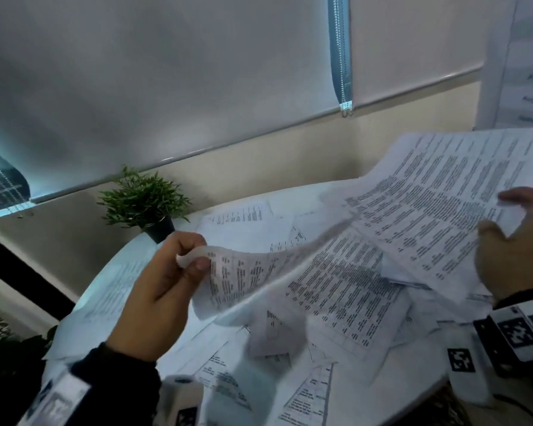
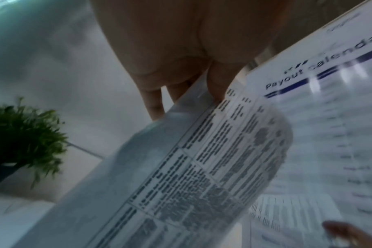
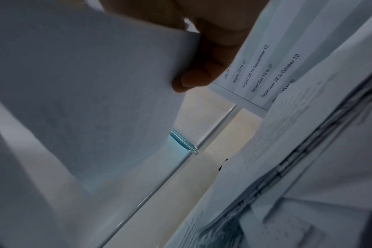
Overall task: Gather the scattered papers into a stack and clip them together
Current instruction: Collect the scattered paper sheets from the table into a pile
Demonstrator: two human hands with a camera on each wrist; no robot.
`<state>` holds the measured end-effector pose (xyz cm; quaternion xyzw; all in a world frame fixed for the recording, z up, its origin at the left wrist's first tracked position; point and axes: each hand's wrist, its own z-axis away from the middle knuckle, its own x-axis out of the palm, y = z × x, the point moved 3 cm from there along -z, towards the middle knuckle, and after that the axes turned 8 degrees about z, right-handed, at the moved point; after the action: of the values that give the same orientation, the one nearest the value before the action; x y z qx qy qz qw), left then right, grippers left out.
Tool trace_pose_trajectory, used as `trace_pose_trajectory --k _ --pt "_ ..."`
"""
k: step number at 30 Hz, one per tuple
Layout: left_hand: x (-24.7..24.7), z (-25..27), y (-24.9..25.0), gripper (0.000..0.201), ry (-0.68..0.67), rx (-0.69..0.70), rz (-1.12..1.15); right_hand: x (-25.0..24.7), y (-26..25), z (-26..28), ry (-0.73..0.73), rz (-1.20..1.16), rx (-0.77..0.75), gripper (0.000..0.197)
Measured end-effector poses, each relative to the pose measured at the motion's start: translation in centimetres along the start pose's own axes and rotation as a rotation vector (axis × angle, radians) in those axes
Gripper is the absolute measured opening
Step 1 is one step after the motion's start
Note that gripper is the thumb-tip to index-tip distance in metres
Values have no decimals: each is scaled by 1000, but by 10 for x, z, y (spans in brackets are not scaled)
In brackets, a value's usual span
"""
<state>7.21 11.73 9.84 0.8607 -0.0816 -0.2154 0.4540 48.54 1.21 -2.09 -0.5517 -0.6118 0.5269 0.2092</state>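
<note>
A person's left hand (image 1: pixel 163 290) pinches the curled corner of a white printed sheet covered in dense table text (image 1: pixel 259 272), lifting it above a round white table (image 1: pixel 111 272) strewn with loose white papers (image 1: pixel 290 364). In the left wrist view the same sheet (image 2: pixel 202 167) bows outward below the fingers (image 2: pixel 153 104), which close on its edge. The right hand (image 1: pixel 514 241), at the far right of the head view, holds a fanned bundle of printed pages (image 1: pixel 443 195) raised off the table, thumb on top and fingers underneath; the lifted sheet's far end runs toward this bundle, though blur hides whether the two touch. The right wrist view shows the thumb (image 3: pixel 202 67) pressed against a blank white page (image 3: pixel 85 75), with a page listing date ranges (image 3: pixel 265 67) just beside it. A small green leafy plant in a dark pot (image 1: pixel 148 204) stands at the table's far edge, beneath a pale roller blind (image 1: pixel 166 72) with a beaded cord (image 1: pixel 340 56). A white wall chart (image 1: pixel 523 56) hangs at upper right.
</note>
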Motion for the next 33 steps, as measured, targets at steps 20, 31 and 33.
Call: trace_pose_trajectory --k 20,31,33 --pt "33 -43 -39 4 350 -205 -328 57 -88 98 -1023 -471 332 77" --pt "-22 -11 -140 47 -202 -828 -877 45 -20 55 -699 210 43 49" --pt "-18 -13 -141 50 -288 -775 -901 49 -8 57 -777 221 105 54"
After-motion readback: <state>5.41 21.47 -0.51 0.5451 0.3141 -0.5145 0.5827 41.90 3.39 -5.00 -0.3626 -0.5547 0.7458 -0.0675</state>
